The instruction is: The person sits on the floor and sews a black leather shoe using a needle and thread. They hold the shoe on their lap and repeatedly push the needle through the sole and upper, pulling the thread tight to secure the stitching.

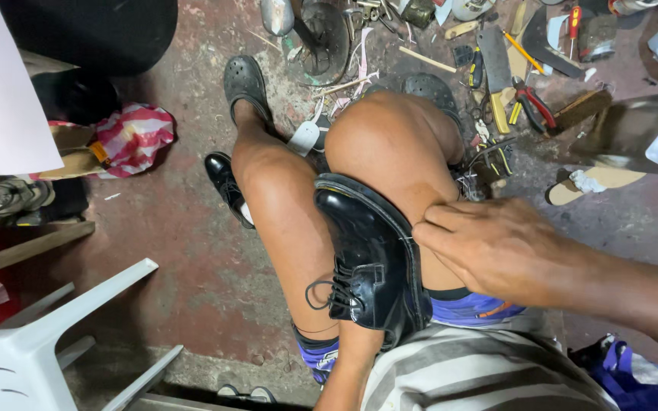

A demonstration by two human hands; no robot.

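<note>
A black leather lace-up shoe is wedged sole-up between my bare knees, toe pointing away from me. My right hand reaches in from the right, its fingertips pinched together against the edge of the shoe's sole by my right knee. I cannot make out anything thin between the fingers. My left forearm rises from below into the shoe's opening, and the hand itself is hidden inside the shoe. Loose black laces hang over my left thigh.
A second black shoe lies on the red concrete floor by my left leg. Scattered ahead are red-handled pliers, a brush, knives and scraps. An insole lies at right, a white plastic chair at lower left, a striped bag at left.
</note>
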